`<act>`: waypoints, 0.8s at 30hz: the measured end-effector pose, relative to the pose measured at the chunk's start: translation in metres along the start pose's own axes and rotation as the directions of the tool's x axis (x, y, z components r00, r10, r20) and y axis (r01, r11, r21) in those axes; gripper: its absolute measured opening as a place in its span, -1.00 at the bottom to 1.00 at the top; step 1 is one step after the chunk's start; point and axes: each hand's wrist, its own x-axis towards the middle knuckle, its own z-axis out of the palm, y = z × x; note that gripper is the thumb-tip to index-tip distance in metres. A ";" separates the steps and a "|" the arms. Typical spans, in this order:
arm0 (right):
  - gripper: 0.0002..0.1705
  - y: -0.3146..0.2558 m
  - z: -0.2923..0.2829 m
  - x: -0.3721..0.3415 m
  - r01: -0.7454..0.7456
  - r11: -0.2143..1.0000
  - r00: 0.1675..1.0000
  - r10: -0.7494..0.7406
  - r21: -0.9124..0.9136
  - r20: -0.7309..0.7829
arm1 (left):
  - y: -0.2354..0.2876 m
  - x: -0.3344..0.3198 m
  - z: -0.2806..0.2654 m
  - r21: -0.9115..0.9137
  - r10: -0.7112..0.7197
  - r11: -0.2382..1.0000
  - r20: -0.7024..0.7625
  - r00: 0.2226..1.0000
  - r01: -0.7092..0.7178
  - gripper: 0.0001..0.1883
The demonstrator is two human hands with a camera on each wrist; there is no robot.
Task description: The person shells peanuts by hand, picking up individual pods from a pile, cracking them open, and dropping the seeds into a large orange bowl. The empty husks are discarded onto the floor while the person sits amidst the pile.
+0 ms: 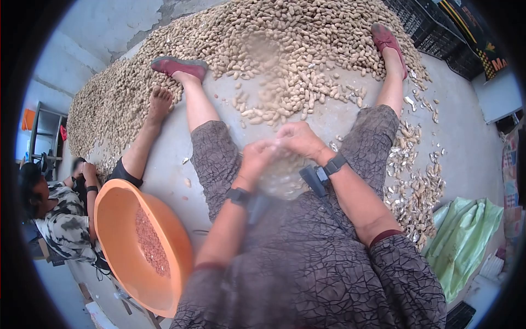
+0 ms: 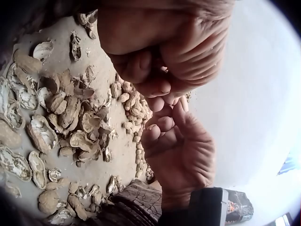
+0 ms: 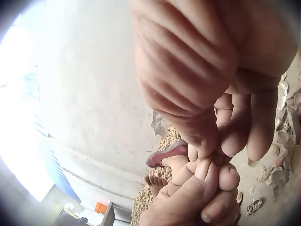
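Note:
Over the lap, my left hand (image 1: 256, 159) and right hand (image 1: 300, 140) meet at the fingertips. Thumbs and forefingers of both pinch at one spot, on a peanut that the fingertips almost fully hide. Seen from the left wrist, the other fingers of the left hand (image 2: 169, 42) curl into the palm, with a small reddish bit between them. From the right wrist, the right hand's (image 3: 202, 70) other fingers hang bent beside the pinch. Broken peanut shells (image 2: 84, 127) lie on the floor below, between the legs.
A large heap of unshelled peanuts (image 1: 307, 33) spreads ahead, around the feet. More shells (image 1: 413, 181) lie to the right, near a green sack (image 1: 466, 236). An orange basin (image 1: 181, 241) with reddish kernels (image 1: 150, 241) stands at left, beside another seated person (image 1: 66, 214). Black crates (image 1: 433, 33) stand at far right.

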 end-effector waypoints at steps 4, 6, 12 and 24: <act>-0.85 -0.006 -0.006 -0.002 -0.033 0.998 0.998 0.029 0.061 0.060 | 0.005 0.001 0.000 0.095 0.048 0.994 0.050 0.998 -0.052 -0.86; -0.88 -0.014 -0.011 -0.004 -0.083 0.993 0.990 0.072 0.086 0.123 | 0.006 0.004 0.000 0.137 0.063 0.988 0.072 0.995 -0.073 -0.86; -0.86 -0.008 -0.009 0.004 0.053 0.997 0.999 -0.053 -0.051 0.003 | 0.016 0.003 0.007 0.070 0.055 0.996 0.115 0.992 -0.064 -0.87; -0.90 0.000 0.002 -0.001 -0.127 0.964 0.992 0.118 0.233 0.053 | 0.006 0.001 0.000 -0.150 -0.023 0.988 0.063 0.998 0.033 -0.86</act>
